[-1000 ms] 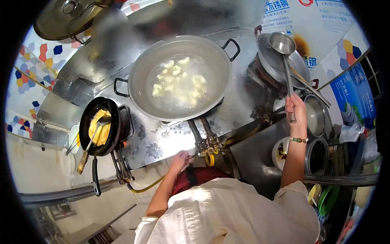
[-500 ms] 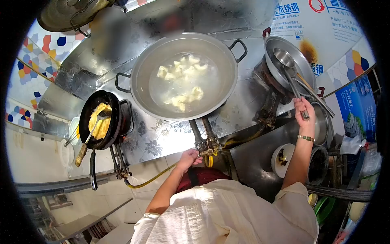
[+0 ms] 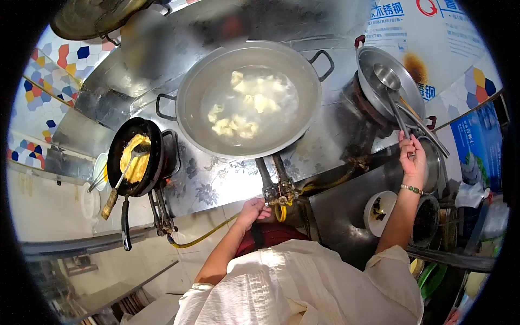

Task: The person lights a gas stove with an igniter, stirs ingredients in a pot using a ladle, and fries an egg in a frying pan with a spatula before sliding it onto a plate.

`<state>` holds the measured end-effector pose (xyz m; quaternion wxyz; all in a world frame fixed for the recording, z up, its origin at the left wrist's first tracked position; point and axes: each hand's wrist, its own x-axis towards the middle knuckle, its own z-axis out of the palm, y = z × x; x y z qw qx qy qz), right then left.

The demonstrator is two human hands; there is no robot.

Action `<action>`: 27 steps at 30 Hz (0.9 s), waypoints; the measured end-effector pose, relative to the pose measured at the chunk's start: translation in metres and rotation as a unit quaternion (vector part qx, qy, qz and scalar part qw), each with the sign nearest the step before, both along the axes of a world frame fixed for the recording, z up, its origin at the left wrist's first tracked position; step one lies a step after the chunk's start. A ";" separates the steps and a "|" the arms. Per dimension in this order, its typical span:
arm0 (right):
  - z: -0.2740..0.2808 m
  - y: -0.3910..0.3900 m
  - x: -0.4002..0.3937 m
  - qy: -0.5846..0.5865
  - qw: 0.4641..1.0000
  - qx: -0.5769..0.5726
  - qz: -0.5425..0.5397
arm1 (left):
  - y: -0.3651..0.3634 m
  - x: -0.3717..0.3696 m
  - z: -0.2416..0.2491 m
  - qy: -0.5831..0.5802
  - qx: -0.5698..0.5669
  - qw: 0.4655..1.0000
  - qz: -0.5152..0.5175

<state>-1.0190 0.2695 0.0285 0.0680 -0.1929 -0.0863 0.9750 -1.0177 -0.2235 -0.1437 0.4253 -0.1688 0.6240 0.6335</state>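
My right hand (image 3: 411, 150) has its fingers closed round the handle end of a metal ladle (image 3: 388, 77), whose bowl rests in a grey pan (image 3: 368, 65) at the right. My left hand (image 3: 254, 210) is at the gas valve (image 3: 279, 194) below the large pot, fingertips pinched at its knob. In the middle, the wide two-handled pot (image 3: 189, 116) holds cloudy water with pale dumplings (image 3: 260, 93) floating in it. On the left burner a black frying pan (image 3: 116, 142) contains yellow egg (image 3: 136, 168) with a spatula (image 3: 111, 201) lying across it.
A white bowl (image 3: 377, 213) with dark scraps and a bowl of dark contents (image 3: 426, 219) stand at the lower right. A yellow hose (image 3: 200, 238) runs below the counter. A large lid (image 3: 89, 19) is at the upper left.
The dumplings have drifted and spread in the pot. My right hand and the ladle have shifted slightly, with the fingers higher and looser on the handle. My left hand has stayed at the valve.
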 end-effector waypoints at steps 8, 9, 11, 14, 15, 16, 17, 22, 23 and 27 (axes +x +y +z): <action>-0.049 0.054 0.010 0.049 0.998 -0.002 -0.050 | -0.036 0.021 -0.007 0.012 -0.029 0.998 0.055; -0.042 0.047 0.011 0.055 0.998 -0.011 -0.037 | -0.041 0.022 -0.001 0.022 -0.027 0.998 0.059; -0.046 0.042 0.013 0.062 0.996 -0.010 -0.059 | -0.050 0.024 0.008 0.050 -0.034 0.997 0.055; -0.054 0.027 0.019 0.063 0.994 -0.002 -0.093 | -0.068 0.031 0.032 0.098 -0.026 0.994 0.043; -0.063 0.020 0.020 0.071 0.992 -0.013 -0.102 | -0.079 0.034 0.048 0.183 -0.039 0.982 0.031; -0.073 0.008 0.023 0.072 0.992 -0.011 -0.100 | -0.091 0.038 0.068 0.267 -0.053 0.962 0.018; -0.081 -0.011 0.027 0.063 0.993 -0.002 -0.098 | -0.105 0.040 0.102 0.327 -0.091 0.940 0.014; -0.087 -0.213 0.026 -0.059 0.983 0.166 -0.053 | -0.242 0.034 0.232 0.540 -0.173 0.815 0.115; -0.075 -0.281 0.025 -0.090 0.977 0.176 -0.078 | -0.275 0.022 0.245 0.579 -0.223 0.776 0.119; -0.073 -0.471 0.028 -0.171 0.911 0.343 0.151 | -0.392 -0.037 0.224 0.586 -0.349 0.728 0.073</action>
